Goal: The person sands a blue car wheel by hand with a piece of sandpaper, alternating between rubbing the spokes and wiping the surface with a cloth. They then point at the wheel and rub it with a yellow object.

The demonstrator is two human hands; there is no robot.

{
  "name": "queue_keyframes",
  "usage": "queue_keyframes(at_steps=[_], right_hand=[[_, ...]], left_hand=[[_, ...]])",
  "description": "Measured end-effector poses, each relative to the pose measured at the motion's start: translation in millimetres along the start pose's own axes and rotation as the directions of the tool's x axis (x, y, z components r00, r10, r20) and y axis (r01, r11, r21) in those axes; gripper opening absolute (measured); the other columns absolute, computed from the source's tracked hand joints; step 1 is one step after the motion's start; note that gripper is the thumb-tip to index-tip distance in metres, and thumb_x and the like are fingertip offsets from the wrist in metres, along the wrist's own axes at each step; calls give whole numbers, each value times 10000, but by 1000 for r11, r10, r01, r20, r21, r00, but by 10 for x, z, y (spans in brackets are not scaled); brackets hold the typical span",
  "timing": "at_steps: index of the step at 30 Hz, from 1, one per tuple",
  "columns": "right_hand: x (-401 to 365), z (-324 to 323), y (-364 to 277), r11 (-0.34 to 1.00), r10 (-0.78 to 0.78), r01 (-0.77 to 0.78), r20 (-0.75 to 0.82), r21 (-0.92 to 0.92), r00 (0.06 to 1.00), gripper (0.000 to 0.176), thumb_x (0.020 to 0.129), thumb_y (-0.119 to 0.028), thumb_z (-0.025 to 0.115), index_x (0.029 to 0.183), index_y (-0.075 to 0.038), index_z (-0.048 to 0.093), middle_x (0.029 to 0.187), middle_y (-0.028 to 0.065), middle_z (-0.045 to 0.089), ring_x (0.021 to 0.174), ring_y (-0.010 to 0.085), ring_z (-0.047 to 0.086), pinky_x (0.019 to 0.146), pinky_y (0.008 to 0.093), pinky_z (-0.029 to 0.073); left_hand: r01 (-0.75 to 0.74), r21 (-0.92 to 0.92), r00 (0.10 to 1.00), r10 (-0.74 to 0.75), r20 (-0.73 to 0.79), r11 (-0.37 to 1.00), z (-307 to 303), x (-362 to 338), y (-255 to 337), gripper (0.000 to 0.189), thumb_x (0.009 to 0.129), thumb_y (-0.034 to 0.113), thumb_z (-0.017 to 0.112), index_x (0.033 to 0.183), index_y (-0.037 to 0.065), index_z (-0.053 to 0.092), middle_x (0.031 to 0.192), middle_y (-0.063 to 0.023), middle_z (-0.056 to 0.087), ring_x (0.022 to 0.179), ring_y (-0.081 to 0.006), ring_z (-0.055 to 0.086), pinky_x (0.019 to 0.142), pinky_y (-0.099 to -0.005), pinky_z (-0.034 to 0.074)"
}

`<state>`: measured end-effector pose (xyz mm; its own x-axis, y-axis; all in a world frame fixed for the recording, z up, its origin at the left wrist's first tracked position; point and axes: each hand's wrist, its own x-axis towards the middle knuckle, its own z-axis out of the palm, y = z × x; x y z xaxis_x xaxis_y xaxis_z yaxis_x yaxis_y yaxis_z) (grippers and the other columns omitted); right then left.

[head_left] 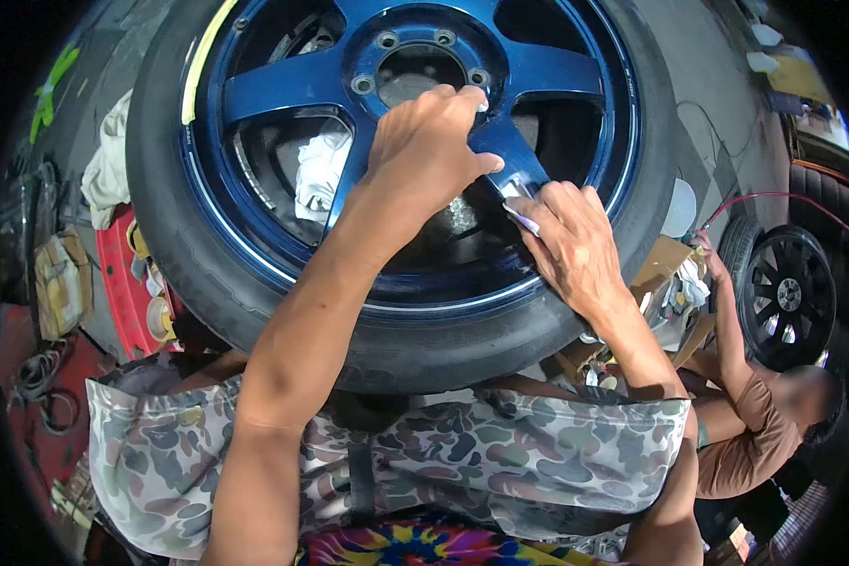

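In a tie-dye shirt (406, 547), facing a wheel (288, 91). Pinching a pale scrap (523, 220) in right hand (573, 241) toward the wheel's lower-right edge. Reaching left hand (426, 141) over the hub (365, 60); cannot tell if gripping.

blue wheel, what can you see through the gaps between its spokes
A crumpled white cloth shows through a gap in the blue wheel, left of the left forearm. That forearm covers part of the lower gap, so whatever lies directly behind it cannot be seen.
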<state>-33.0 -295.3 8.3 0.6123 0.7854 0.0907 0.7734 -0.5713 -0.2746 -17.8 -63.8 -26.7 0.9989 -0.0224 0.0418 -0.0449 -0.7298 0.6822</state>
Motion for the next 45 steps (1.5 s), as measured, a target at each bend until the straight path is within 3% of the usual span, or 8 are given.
queue_keyframes(at_steps=[5, 19, 23, 27, 28, 37, 41, 45], right_hand=[[86, 5, 5, 999, -33, 33, -17, -12, 999, 394, 819, -80, 824, 1198, -46, 722, 1056, 89, 595, 932, 270, 605, 828, 408, 439], [103, -1, -1, 1000, -19, 19, -4, 13, 1000, 364, 851, -73, 803, 1200, -37, 707, 1055, 91, 601, 972, 262, 623, 843, 411, 439], [54, -16, 11, 1000, -1, 1, -6, -6, 1000, 369, 848, -49, 802, 1204, -28, 709, 1085, 103, 613, 996, 271, 627, 857, 421, 445], [71, -37, -1, 999, 28, -30, 31, 35, 999, 365, 845, -54, 806, 1196, -20, 711, 1087, 107, 612, 1002, 277, 629, 867, 422, 450], [77, -23, 6, 999, 21, -22, 27, 32, 999, 355, 850, -59, 803, 1191, -21, 712, 1087, 107, 613, 1001, 278, 629, 869, 422, 451], [71, -56, -31, 999, 53, -53, 56, 4, 997, 354, 853, -56, 799, 1191, -10, 705, 1087, 113, 609, 1020, 280, 614, 876, 424, 455], [142, -50, 18, 1000, 7, -6, 53, -18, 999, 394, 843, -56, 813, 1221, -10, 709, 1081, 109, 607, 1004, 280, 616, 877, 424, 454], [99, -95, -17, 998, 56, -56, 96, -3, 994, 380, 838, -48, 809, 1203, -14, 709, 1079, 104, 608, 1010, 279, 613, 875, 424, 454]], left_hand=[[-78, 23, 995, 79, -61, 997, 76, 9, -35, 636, 755, 326, 963, 1283, 65, 725, 993, -122, 729, 952, -329, 733, 866, -457, 585], [-2, 17, 1000, 2, -2, 1000, -36, -15, 16, 650, 762, 329, 965, 1305, 67, 722, 1002, -120, 738, 978, -328, 731, 900, -459, 578], [-59, 40, 997, 61, -40, 997, 44, 1, -40, 620, 779, 336, 954, 1303, 94, 727, 992, -124, 731, 933, -339, 734, 888, -462, 586], [-34, 17, 998, 35, -58, 999, 5, -45, -5, 656, 778, 340, 953, 1327, 80, 705, 1057, -120, 728, 985, -329, 723, 929, -466, 578], [7, 19, 1000, -8, 22, 1000, -36, -21, 22, 673, 777, 347, 950, 1338, 76, 694, 1091, -118, 727, 1027, -320, 717, 946, -467, 568], [43, 2, 999, -43, 5, 999, -34, -20, 32, 660, 763, 333, 956, 1327, 95, 708, 1108, -128, 744, 1057, -341, 728, 950, -463, 572], [-39, 17, 998, 40, -38, 999, 38, 0, 20, 661, 776, 318, 948, 1343, 87, 696, 1168, -152, 745, 1075, -360, 727, 960, -480, 574], [57, -5, 997, -57, 51, 998, -42, 21, 46, 668, 781, 322, 945, 1348, 79, 689, 1189, -155, 741, 1092, -359, 725, 969, -477, 574]])
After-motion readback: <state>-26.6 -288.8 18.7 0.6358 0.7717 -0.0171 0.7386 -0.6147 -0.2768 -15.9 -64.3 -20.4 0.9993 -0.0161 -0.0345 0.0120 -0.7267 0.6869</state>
